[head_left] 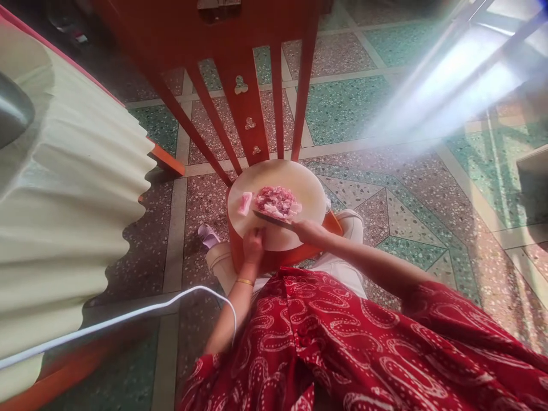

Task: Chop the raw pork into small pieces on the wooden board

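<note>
Red patterned garment point(342, 348), white paisley print, fills the near foreground; a white cable point(128, 314) curves across it toward the person's left side. Left hand point(253, 244), gold bangle at the wrist, rests at the near edge of the board, fingers curled together; whether it pins anything cannot be told, since it seems to press only on the bare board. Right hand point(309, 231) is closed around the handle of a knife point(274, 220). The blade's long axis runs crosswise from that grip toward the left hand, its tip ending just above the left knuckles. Chopped meat point(277, 202), pink, lies in a heap directly beyond the blade, on the far side of both grips; the right hand is the nearer to it. A separate pale piece point(245, 203) sits apart at the heap's left, beyond the left hand. Round cutting board point(308, 188), cream, carries all of this and sits on an orange chair seat point(282, 257); the red slatted chair back point(252, 85) rises beyond the board. Cream pleated cloth point(64, 228) hangs well off to the left. Speckled tiled floor point(385, 188) lies underneath.
</note>
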{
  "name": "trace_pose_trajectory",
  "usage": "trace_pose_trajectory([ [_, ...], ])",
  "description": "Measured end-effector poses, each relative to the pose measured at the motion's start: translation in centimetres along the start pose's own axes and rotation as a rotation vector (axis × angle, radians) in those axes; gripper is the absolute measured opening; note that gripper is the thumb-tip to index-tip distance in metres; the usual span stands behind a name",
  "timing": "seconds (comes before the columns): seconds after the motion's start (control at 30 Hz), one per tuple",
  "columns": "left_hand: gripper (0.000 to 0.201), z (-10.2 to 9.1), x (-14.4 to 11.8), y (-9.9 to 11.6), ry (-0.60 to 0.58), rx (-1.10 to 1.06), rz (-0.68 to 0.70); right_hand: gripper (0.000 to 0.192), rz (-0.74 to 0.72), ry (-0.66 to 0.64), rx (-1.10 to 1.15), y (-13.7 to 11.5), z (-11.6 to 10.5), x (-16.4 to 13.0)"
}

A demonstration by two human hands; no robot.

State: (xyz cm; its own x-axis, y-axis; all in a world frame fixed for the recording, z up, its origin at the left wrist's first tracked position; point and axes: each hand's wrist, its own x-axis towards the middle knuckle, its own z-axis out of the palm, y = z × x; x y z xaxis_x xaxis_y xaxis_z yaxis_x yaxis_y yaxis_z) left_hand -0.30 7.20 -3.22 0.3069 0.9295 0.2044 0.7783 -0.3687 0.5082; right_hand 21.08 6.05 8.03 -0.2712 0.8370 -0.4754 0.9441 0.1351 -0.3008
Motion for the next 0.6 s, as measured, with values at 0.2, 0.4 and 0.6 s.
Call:
trace_pose_trajectory([
  [0.2,0.024,0.1,4.9,0.9,0.027,-0.187,-0.187,0.029,0.134,0.099,-0.008,1.3,-1.0,-2.3],
  [0.4,0.02,-2.4,6.8,-2.5,-0.038,-0.249,-0.128,0.024,0.104,-0.024,0.059,0.6,-0.9,-3.9],
  [0.6,0.014,-4.5,9.7,-4.6,0.037,-0.086,-0.034,0.023,0.031,-0.079,0.106,-0.4,1.2,-2.9],
])
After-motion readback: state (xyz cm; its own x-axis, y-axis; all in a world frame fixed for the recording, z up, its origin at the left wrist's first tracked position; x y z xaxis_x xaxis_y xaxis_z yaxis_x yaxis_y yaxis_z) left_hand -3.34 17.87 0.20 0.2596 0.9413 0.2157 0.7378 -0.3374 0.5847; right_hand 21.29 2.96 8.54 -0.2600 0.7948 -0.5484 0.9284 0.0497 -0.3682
